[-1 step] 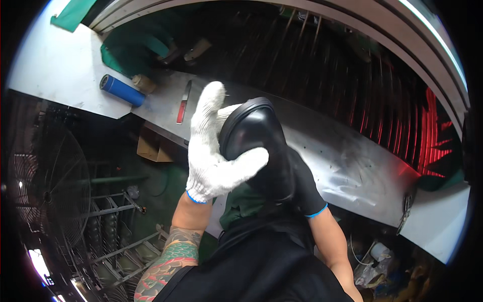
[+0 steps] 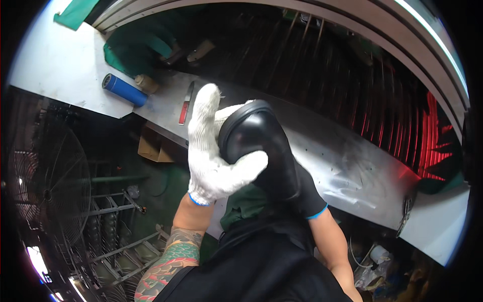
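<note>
A glossy black shoe [image 2: 256, 143] is held up before me, its rounded toe pointing away. My left hand [image 2: 209, 146], in a white knit glove, grips it by the toe. The thumb lies across the upper, one finger sticks up, and other fingers pass behind the sole edge. My right hand [image 2: 309, 194] wears a black glove with a blue cuff and holds the heel end; its fingers are mostly hidden by the shoe. On the metal bench [image 2: 337, 166] beyond lies a knife-like tool with a red handle [image 2: 183, 112].
A blue cylinder [image 2: 124, 89] and a small brown roll [image 2: 146, 84] lie at the bench's left end. Behind it hang dark strips [image 2: 322, 75], lit red at the right. A large fan [image 2: 48, 194] and metal racks stand at left, with a cardboard box [image 2: 153, 144] below the bench.
The shoe has tilted very slightly, its heel end shifting a little to the right. Both hands keep their grip, and the surroundings have shifted slightly in view.
</note>
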A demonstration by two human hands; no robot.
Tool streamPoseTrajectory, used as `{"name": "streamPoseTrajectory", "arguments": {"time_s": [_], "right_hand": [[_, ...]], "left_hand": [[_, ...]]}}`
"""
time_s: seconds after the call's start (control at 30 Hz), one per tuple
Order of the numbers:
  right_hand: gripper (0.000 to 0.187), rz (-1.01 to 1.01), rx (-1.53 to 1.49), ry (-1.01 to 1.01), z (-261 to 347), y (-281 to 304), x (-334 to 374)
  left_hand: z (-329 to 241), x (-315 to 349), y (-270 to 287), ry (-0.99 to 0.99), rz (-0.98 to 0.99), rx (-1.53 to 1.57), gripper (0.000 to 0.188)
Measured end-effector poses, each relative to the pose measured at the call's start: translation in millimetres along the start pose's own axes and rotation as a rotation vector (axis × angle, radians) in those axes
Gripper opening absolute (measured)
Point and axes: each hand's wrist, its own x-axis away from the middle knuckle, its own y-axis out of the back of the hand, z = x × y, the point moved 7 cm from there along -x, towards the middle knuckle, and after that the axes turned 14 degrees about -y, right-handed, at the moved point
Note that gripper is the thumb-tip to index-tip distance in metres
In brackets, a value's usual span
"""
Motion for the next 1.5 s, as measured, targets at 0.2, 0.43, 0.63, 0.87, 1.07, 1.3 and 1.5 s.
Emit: {"name": "streamPoseTrajectory", "arguments": {"time_s": [0.2, 0.43, 0.63, 0.87, 1.07, 1.3, 1.5], "right_hand": [[0.044, 0.233, -0.624, -0.125, 30.5, 31.3, 2.2], [0.036, -0.301, -0.809, 0.046, 18.7, 122.3, -38.4], [0.027, -0.295, -0.336, 0.053, 88.9, 86.5, -31.4], [0.115, -0.134, -0.219, 0.227, 127.3, 41.9, -40.2], [0.107, -0.206, -0.181, 0.199, 112.7, 45.1, -47.2], [0.069, -0.233, -0.152, 0.098, 107.4, 59.9, -47.2], [0.086, -0.142, -0.22, 0.196, 117.9, 48.4, -46.4]], "left_hand": [[-2.2, 21.3, 19.3, -0.202, -0.032, -0.217, 0.078], [54.6, 124.9, -10.6, 0.274, 0.531, -0.713, 0.092], [77.3, 75.6, -19.3, 0.33, 0.471, -0.389, 0.095], [100.8, -3.5, -30.0, 0.298, 0.072, 0.499, 0.094], [115.4, 7.8, -36.4, 0.318, -0.335, 0.571, 0.059], [127.0, 9.6, -41.3, 0.366, -0.254, 0.423, 0.078], [124.0, -10.4, -45.6, 0.36, 0.111, 0.416, 0.101]]}}
